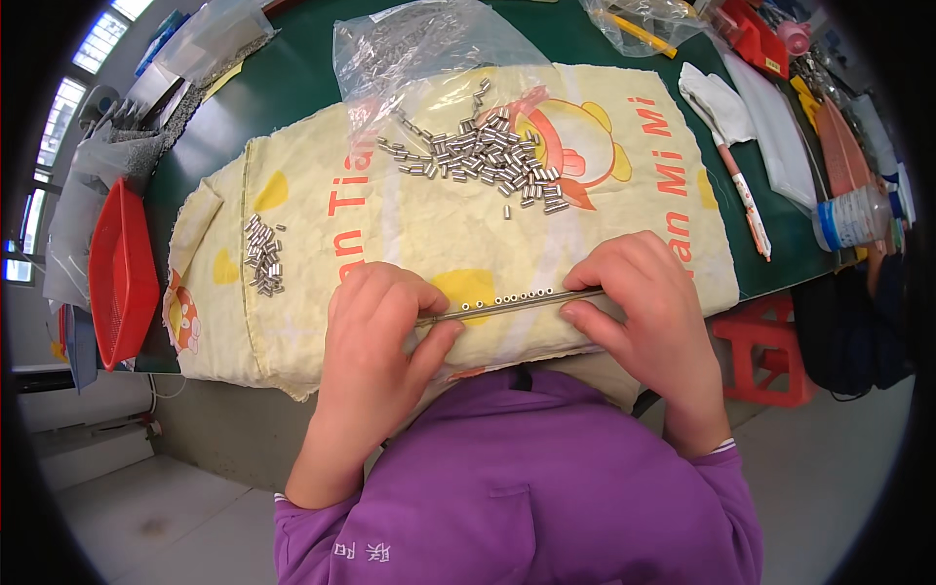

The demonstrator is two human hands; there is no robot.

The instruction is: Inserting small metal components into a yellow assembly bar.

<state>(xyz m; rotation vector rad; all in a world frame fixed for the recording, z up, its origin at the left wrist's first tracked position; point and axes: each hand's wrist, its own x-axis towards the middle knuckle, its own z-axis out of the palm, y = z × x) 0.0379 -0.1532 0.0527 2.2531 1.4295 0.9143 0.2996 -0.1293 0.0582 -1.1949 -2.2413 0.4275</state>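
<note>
A thin metal bar (531,303) runs between my two hands, low over the near part of the yellow printed cloth (322,322). Along it sits a row of several small metal sleeves (514,298), their round open ends showing. My left hand (373,327) pinches the bar's left end between thumb and fingers. At the right end my right hand (639,297) grips it the same way. Farther off lies a large heap of small steel sleeves (492,156). A smaller pile of sleeves (263,258) rests left of my left hand.
A clear plastic bag (439,49) with more sleeves lies beyond the heap. At left stands a red basket (125,278). To the right are a pen (749,210), a white cloth (717,102) and a clear bottle (853,216). A red stool (765,356) stands below the green table (292,83).
</note>
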